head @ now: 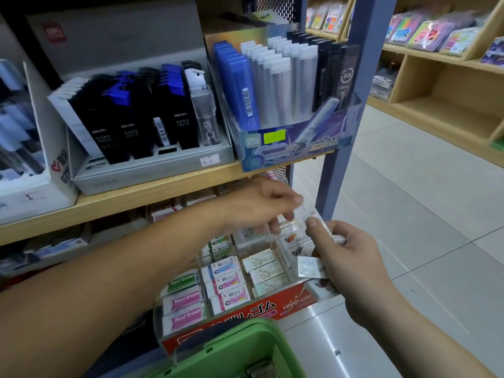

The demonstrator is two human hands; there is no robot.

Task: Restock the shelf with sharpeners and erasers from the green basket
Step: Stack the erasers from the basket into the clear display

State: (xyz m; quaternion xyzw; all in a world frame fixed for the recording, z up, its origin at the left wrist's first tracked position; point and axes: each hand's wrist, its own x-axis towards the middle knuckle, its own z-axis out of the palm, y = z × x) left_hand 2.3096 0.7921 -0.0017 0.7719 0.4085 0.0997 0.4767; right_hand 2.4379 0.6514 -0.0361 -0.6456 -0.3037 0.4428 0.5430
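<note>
At frame centre the left hand's (256, 205) fingers (285, 215) curl downward, tips bunched at the upper end of a white eraser (331, 234); blur hides whether they actually pinch it. Just right of them, the right hand (349, 255) holds that eraser with the thumb (313, 223) pressed on top and the fingers curled beneath. A second, wrapped eraser (309, 267) is tucked under the same fingers.

Both hands hover over the back right cells of a clear divided tray (272, 309) with a red front, on the lower shelf. Rows of packed erasers (182, 300) fill its cells.

The green basket (245, 347) sits at the bottom edge, just in front of the tray. Above the hands runs a wooden shelf board (136, 199) carrying lead boxes (141, 115). A blue post (346, 118) stands to the right.
</note>
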